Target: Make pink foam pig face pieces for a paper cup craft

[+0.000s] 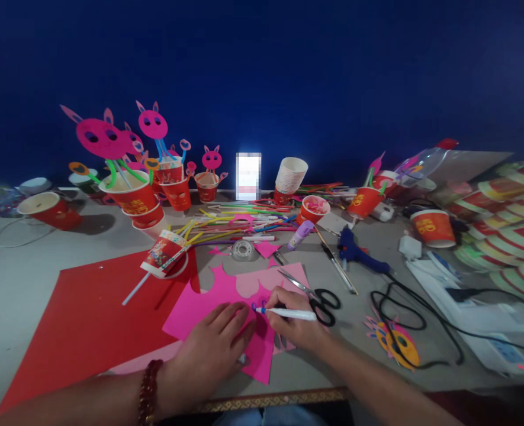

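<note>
My right hand (295, 319) grips a white marker (291, 313), its blue tip on the bright pink paper (217, 302). Small blue marks lie near the tip. My left hand (208, 349) lies on the same sheet with its fingers stretched over it, left of the marker. A small whitish thing (243, 359) shows by the left thumb; I cannot tell whether that hand holds it. The sheet has rounded cut-outs along its far edge. Light pink paper (297, 275) is partly under it, and black-handled scissors (319, 299) lie just beyond my right hand.
Red card (102, 302) covers the left of the table. Behind are pipe cleaners (217, 222), tape (243, 249), a purple glue stick (301, 235) and decorated paper cups (128, 192). At right sit a blue glue gun (359, 251), looped black cable (395, 290) and stacked cups (505, 219).
</note>
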Demonstrator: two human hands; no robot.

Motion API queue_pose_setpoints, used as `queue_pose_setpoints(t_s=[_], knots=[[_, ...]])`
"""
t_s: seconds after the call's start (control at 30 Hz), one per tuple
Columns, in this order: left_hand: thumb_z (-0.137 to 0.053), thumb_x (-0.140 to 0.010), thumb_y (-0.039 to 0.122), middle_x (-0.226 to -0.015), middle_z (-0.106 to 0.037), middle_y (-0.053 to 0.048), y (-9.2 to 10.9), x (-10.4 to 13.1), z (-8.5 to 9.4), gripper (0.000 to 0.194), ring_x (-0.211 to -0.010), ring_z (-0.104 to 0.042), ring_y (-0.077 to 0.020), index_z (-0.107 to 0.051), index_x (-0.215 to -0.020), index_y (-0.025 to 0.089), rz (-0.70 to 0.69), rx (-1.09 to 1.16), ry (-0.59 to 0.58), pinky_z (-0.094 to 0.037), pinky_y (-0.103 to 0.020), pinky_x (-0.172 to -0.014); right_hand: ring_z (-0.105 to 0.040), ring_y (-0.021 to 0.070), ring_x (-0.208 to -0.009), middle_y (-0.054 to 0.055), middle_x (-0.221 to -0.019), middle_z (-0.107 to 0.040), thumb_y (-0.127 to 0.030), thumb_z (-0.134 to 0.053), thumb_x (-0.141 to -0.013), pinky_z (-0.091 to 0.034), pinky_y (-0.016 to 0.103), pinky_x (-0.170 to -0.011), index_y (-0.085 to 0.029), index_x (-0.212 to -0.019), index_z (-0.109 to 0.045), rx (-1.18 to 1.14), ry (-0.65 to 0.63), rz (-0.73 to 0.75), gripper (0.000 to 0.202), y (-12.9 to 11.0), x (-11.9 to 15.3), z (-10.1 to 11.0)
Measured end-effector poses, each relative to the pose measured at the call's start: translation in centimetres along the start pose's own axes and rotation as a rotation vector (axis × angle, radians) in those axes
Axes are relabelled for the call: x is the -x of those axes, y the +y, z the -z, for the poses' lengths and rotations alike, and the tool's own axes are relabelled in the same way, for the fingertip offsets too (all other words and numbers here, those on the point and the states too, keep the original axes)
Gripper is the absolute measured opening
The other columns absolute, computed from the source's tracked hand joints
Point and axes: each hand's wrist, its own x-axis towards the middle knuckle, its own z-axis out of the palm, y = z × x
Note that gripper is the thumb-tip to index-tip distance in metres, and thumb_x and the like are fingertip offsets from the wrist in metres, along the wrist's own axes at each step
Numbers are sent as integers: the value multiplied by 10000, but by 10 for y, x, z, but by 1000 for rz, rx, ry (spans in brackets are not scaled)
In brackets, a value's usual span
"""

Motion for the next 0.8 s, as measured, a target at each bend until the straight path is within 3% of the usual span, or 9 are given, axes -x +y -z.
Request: queue_pose_setpoints(t_s=[0.8], knots=[[-495,-979,504,-1446,-543,-137,1,0,0,556,-1341,-464,-296,-504,-1411,154,6,-5,10,-321,-447,-1131,-524,137,-573,-35,-630,-560,-252,-548,-866,-387,240,-552,-217,-747,-563,24,24,-14,125,1,0,0]])
